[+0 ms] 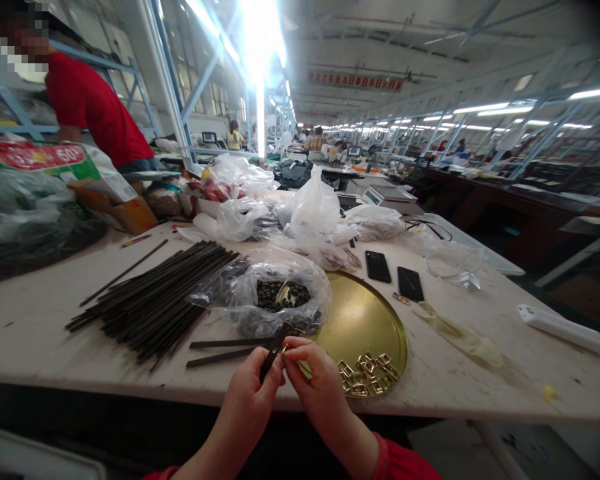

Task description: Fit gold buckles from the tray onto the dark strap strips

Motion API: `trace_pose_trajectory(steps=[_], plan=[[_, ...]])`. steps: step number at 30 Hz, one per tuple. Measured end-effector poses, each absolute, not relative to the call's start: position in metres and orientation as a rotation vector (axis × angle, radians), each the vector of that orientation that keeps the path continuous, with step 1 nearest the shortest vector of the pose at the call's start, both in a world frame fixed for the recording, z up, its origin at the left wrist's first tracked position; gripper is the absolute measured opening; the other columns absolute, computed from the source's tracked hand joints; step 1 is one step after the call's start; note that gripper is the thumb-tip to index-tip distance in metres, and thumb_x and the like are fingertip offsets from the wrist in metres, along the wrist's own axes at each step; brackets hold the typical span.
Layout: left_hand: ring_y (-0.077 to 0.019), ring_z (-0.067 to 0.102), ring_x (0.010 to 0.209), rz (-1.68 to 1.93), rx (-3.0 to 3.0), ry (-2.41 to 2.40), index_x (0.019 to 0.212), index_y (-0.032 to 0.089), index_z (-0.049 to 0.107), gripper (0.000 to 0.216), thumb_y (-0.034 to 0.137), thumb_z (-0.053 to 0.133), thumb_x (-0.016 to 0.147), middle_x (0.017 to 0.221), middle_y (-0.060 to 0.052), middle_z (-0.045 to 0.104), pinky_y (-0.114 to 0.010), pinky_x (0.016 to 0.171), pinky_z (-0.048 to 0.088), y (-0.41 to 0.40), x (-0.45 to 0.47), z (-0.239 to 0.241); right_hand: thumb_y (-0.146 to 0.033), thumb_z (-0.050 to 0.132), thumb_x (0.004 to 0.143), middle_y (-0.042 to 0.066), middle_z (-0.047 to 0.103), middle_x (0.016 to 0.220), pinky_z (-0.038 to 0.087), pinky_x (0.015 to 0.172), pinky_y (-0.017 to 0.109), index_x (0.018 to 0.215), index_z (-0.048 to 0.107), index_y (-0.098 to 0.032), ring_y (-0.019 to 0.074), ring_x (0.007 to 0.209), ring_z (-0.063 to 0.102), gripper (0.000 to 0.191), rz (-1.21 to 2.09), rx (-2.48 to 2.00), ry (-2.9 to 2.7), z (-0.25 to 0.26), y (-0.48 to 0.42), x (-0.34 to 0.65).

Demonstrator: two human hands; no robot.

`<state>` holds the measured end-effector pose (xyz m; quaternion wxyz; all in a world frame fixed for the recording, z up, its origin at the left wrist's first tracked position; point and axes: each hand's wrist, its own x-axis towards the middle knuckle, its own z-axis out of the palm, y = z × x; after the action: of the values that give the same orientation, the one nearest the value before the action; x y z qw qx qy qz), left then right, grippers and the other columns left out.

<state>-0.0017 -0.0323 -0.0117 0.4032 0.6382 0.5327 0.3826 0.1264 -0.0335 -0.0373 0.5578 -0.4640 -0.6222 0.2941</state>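
Note:
My left hand (255, 378) is closed around a dark strap (273, 353), whose end points up and away from me. My right hand (316, 373) meets it at the fingertips, pinching a small gold-coloured piece (284, 348), partly hidden by the fingers. A round gold tray (367, 310) lies just beyond and right of my hands, with several gold rectangular buckles (367, 377) near its front rim. Behind my hands, an open clear plastic bag (240, 293) holds small dark pieces (270, 293). Two loose dark strips (220, 357) lie left of my fingers.
A fanned pile of dark strips (165, 293) covers the table's left part. Two phones (378, 266) lie beyond the tray, with a yellowish strip of material (463, 337) to their right. Plastic bags (310, 207) crowd the back. A co-worker in red (93, 107) bends at far left.

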Motion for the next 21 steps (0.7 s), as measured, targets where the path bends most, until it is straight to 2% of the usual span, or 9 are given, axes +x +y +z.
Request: trace_pose_trajectory(steps=[7, 12, 15, 18, 21], plan=[[-0.014, 0.045, 0.056, 0.988, 1.618, 1.384, 0.064, 0.02, 0.046, 0.022, 0.034, 0.045, 0.082, 0.057, 0.005, 0.047, -0.023, 0.054, 0.036, -0.0336, 0.0004, -0.0128, -0.017, 0.058, 0.074, 0.006, 0.065, 0.09, 0.049, 0.067, 0.029, 0.066, 0.054, -0.019, 0.0173, 0.076, 0.062, 0.008, 1.003, -1.109, -1.198, -0.037, -0.0322, 0.1178], [-0.0138, 0.044, 0.056, 1.015, 1.574, 1.387, 0.065, 0.021, 0.045, 0.022, 0.035, 0.043, 0.082, 0.058, 0.005, 0.046, -0.023, 0.054, 0.037, -0.0319, 0.0015, -0.018, -0.017, 0.057, 0.075, 0.006, 0.066, 0.097, 0.044, 0.082, 0.031, 0.071, 0.061, -0.021, 0.0186, 0.092, 0.06, 0.007, 0.796, -1.106, -1.405, -0.0372, -0.0345, 0.1241], [-0.0141, 0.046, 0.057, 1.011, 1.571, 1.387, 0.066, 0.02, 0.046, 0.021, 0.034, 0.044, 0.082, 0.059, 0.005, 0.048, -0.024, 0.055, 0.038, -0.0317, 0.0003, -0.0193, -0.018, 0.057, 0.076, 0.006, 0.066, 0.098, 0.044, 0.082, 0.031, 0.071, 0.062, -0.021, 0.019, 0.094, 0.059, 0.008, 0.817, -1.068, -1.441, -0.0373, -0.0326, 0.126], [-0.0143, 0.048, 0.055, 0.966, 1.583, 1.399, 0.065, 0.02, 0.048, 0.02, 0.033, 0.046, 0.081, 0.057, 0.005, 0.05, -0.024, 0.054, 0.037, -0.0323, -0.0009, -0.0172, -0.025, 0.062, 0.074, 0.003, 0.067, 0.08, 0.048, 0.067, 0.028, 0.066, 0.058, -0.019, 0.0155, 0.071, 0.061, 0.011, 1.085, -1.048, -1.18, -0.0358, -0.0287, 0.122], [-0.0145, 0.048, 0.055, 0.951, 1.567, 1.403, 0.065, 0.02, 0.049, 0.021, 0.034, 0.046, 0.08, 0.057, 0.004, 0.053, -0.024, 0.054, 0.037, -0.0325, -0.0007, -0.0142, -0.031, 0.062, 0.073, -0.002, 0.063, 0.062, 0.048, 0.056, 0.026, 0.065, 0.053, -0.019, 0.0116, 0.053, 0.056, 0.017, 1.331, -1.004, -0.966, -0.0341, -0.0274, 0.1179]])
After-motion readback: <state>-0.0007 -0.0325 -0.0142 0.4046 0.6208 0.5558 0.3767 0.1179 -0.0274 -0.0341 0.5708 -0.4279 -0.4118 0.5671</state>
